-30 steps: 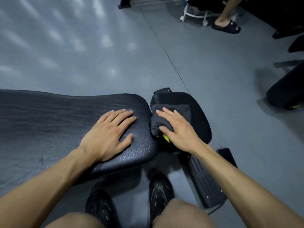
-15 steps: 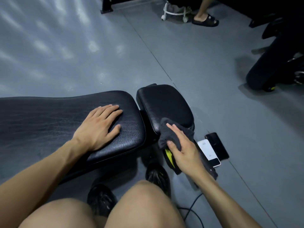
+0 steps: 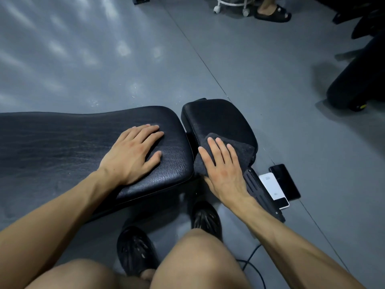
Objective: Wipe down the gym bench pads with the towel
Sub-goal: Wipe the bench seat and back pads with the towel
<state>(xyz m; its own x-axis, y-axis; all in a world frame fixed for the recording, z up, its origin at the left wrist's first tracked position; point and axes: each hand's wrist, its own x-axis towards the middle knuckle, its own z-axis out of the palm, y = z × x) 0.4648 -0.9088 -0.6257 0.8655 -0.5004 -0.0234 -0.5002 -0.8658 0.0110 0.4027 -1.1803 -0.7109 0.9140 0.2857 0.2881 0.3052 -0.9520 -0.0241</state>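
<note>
A long black bench pad (image 3: 62, 147) runs in from the left. My left hand (image 3: 133, 153) lies flat on its right end, fingers spread, holding nothing. A smaller black seat pad (image 3: 218, 119) sits just right of it across a narrow gap. A dark grey towel (image 3: 239, 153) lies on the near part of the seat pad. My right hand (image 3: 223, 167) presses flat on the towel, fingers extended toward the far side.
A black bench frame foot (image 3: 262, 195) sticks out below the seat pad. A white device (image 3: 273, 186) and a black phone (image 3: 285, 180) lie on the grey floor beside it. A cable (image 3: 250, 259) trails nearby. Another person's sandalled foot (image 3: 273, 12) and a wheeled stool base (image 3: 231, 5) are far back.
My right hand has carried the towel from the seat pad's near edge up onto its top surface. My left hand stays planted on the long pad.
</note>
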